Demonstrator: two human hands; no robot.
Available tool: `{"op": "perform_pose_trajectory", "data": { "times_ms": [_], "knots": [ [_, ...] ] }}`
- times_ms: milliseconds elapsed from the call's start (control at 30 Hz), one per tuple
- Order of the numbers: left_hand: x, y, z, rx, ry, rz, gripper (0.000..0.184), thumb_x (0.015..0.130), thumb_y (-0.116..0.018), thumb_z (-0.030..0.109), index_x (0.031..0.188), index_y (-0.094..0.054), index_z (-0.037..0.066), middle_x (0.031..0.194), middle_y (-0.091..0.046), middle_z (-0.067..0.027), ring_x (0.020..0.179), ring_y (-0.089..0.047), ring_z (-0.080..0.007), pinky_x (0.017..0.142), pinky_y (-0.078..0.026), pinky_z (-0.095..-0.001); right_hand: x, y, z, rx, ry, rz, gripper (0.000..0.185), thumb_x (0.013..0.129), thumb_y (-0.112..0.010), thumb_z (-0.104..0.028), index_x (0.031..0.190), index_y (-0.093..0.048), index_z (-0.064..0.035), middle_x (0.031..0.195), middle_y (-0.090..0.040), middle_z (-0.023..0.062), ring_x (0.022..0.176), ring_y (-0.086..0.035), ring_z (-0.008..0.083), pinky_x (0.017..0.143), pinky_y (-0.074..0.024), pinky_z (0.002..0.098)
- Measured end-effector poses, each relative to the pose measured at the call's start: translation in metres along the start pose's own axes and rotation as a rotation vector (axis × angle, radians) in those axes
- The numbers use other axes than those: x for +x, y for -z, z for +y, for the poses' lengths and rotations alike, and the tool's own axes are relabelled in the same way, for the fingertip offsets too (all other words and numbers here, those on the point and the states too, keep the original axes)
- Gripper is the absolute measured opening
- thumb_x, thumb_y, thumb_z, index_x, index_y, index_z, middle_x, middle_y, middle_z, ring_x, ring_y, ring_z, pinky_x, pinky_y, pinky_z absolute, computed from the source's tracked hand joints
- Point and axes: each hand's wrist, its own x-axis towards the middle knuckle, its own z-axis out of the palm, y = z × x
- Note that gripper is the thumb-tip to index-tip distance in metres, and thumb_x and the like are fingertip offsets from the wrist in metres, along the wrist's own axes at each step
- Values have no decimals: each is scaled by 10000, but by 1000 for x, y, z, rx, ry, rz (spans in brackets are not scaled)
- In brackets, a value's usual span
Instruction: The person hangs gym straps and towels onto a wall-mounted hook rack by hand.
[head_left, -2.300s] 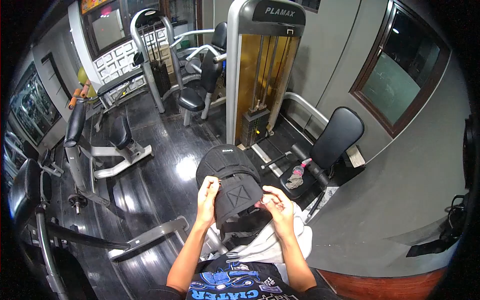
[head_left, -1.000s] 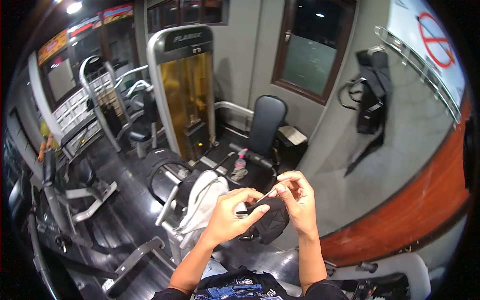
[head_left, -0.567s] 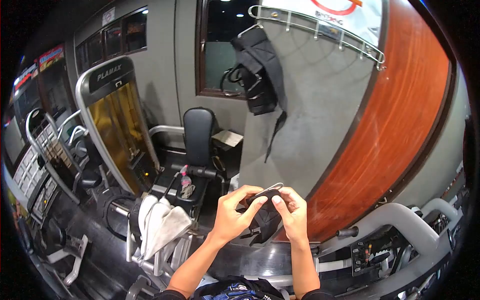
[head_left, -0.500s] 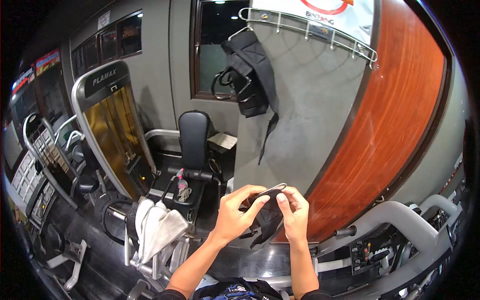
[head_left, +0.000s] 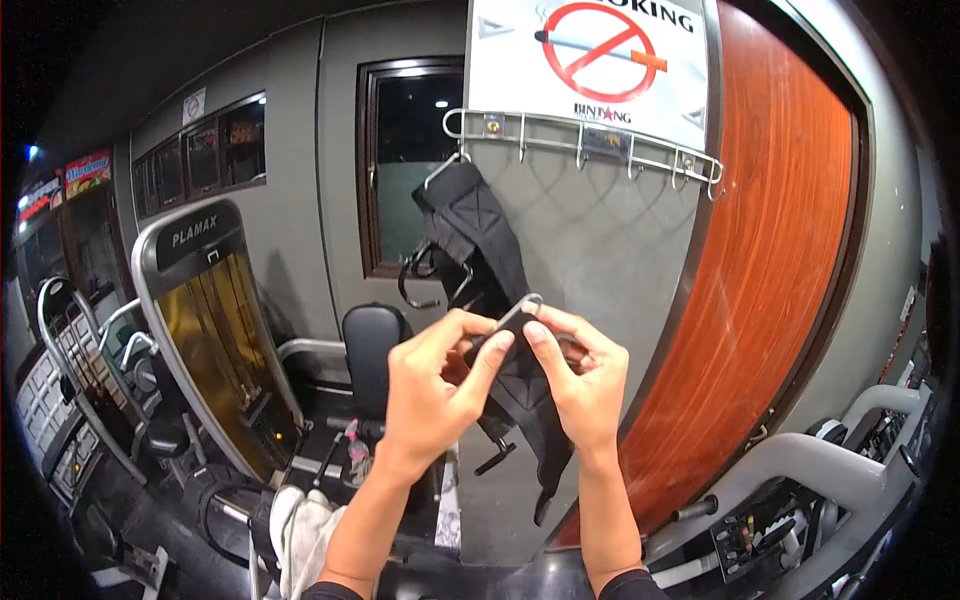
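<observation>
Black strap (head_left: 525, 392) below hook rail (head_left: 555, 124); left hand (head_left: 432, 385) and right hand (head_left: 583, 378) pinch its metal-looped end, fingers closed.

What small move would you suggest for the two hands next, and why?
Probably raise the black fabric strap by its silver metal loop towards the silver wire wall rack: the left hand and right hand pinch it near that loop, and another black strap hangs from that rack.
</observation>
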Motion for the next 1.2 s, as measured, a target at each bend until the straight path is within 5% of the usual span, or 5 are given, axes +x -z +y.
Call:
{"op": "perform_pose_trajectory", "data": {
  "times_ms": [267, 500, 767, 1200],
  "knots": [
    [85, 28, -7, 20, -102, 101, 142, 915, -741, 92, 933, -688, -38, 718, -610, -28, 551, -485, -20, 437, -353, -207, 89, -47, -21, -129, 161, -45, 280, 880, -778, -137, 1125, -752, -4, 897, -766, 78, 637, -578, 33, 597, -489, 220],
    [142, 33, -29, 68, -149, 125, 186, 906, -766, 122, 1009, -733, -29, 827, -664, -17, 616, -522, -8, 460, -361, -174, 135, -70, -18, -253, 178, 37, 321, 876, -782, -173, 1172, -745, -55, 851, -760, 86, 579, -546, 26, 532, -435, 224],
    [161, 40, -40, 52, -51, 44, 205, 897, -765, 150, 1069, -747, 41, 713, -612, -6, 503, -474, -13, 425, -331, -213, 148, -80, 0, -276, 228, 72, 334, 867, -787, -171, 1185, -745, -76, 807, -745, 82, 510, -516, 14, 477, -386, 221],
    [163, 44, -61, 80, -100, -11, 215, 892, -773, 142, 1081, -767, 41, 803, -596, 23, 549, -438, 16, 440, -304, -183, 141, -84, 13, -412, 370, 139, 341, 840, -809, -152, 1170, -756, -86, 763, -662, 37, 494, -488, 39, 472, -380, 227]
  ]
}}
